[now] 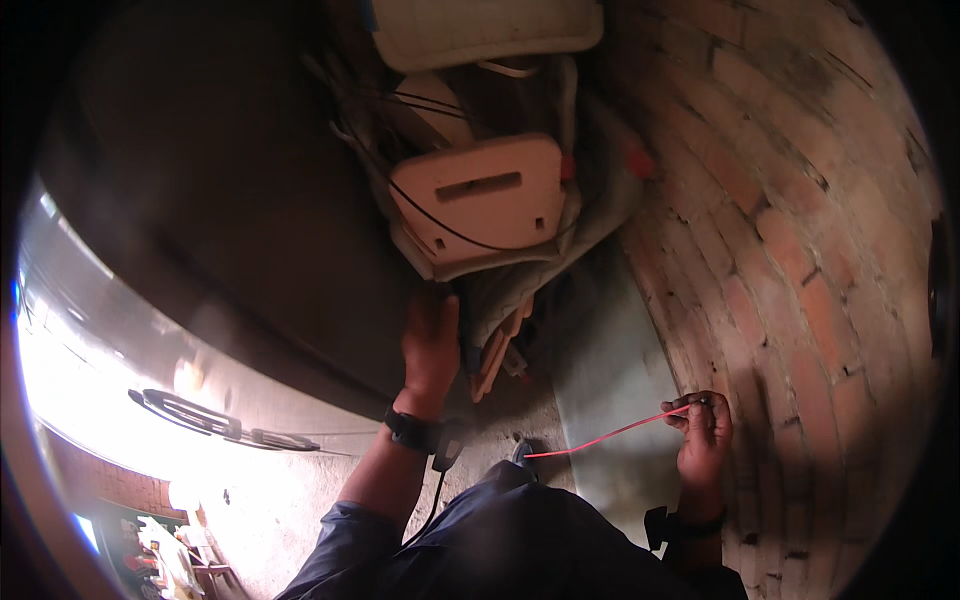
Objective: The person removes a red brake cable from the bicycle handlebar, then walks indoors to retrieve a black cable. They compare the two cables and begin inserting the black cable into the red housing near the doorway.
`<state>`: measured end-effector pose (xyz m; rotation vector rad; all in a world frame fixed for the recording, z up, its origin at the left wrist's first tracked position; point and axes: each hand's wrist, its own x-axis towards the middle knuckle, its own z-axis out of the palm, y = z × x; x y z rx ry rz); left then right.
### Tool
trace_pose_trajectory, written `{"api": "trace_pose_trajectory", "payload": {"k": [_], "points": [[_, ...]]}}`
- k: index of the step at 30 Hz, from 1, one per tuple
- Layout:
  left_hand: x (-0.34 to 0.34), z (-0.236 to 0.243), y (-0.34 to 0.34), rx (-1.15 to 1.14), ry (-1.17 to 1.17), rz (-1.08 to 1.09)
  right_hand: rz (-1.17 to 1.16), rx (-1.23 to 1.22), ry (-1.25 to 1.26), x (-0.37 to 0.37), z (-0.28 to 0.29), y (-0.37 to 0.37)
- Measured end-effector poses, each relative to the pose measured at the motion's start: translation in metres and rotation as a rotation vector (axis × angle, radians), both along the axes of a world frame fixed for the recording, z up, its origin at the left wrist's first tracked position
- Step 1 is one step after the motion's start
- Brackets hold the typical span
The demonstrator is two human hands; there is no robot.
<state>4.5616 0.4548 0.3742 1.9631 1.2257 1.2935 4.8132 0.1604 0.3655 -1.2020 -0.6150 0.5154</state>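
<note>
Right hand [705, 432] pinches red cord [620, 432]; left hand [430, 355] (grip unclear) is near pink panel [485, 212]

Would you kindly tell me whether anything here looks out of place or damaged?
Beyond the left hand, a dark cord sags loosely across the pale slotted panel, looking untidy. The brick wall on the right looks worn, with uneven joints and dark gaps. The red strand in the right hand shows no obvious damage.
</note>
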Motion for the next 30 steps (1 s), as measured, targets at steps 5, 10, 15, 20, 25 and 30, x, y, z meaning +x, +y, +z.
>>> {"api": "trace_pose_trajectory", "payload": {"k": [5, 10, 15, 20, 25, 30], "points": [[0.029, 0.042, 0.061, -0.077, -0.505, -0.165, 0.059, -0.005, -0.037, 0.007, 0.007, 0.058], [0.043, 0.070, 0.079, -0.100, -0.607, -0.098, 0.133, -0.037, -0.022, 0.013, 0.012, 0.098], [0.044, 0.096, 0.090, -0.193, -0.582, -0.063, 0.279, 0.020, -0.001, 0.032, 0.010, 0.130], [0.048, 0.116, 0.092, -0.157, -0.578, -0.028, 0.371, 0.058, -0.006, 0.053, 0.009, 0.147], [0.051, 0.129, 0.091, -0.083, -0.557, 0.041, 0.378, 0.054, -0.038, 0.065, 0.006, 0.159], [0.049, 0.151, 0.093, -0.033, -0.543, 0.041, 0.411, 0.034, -0.029, 0.072, -0.001, 0.168]]}}
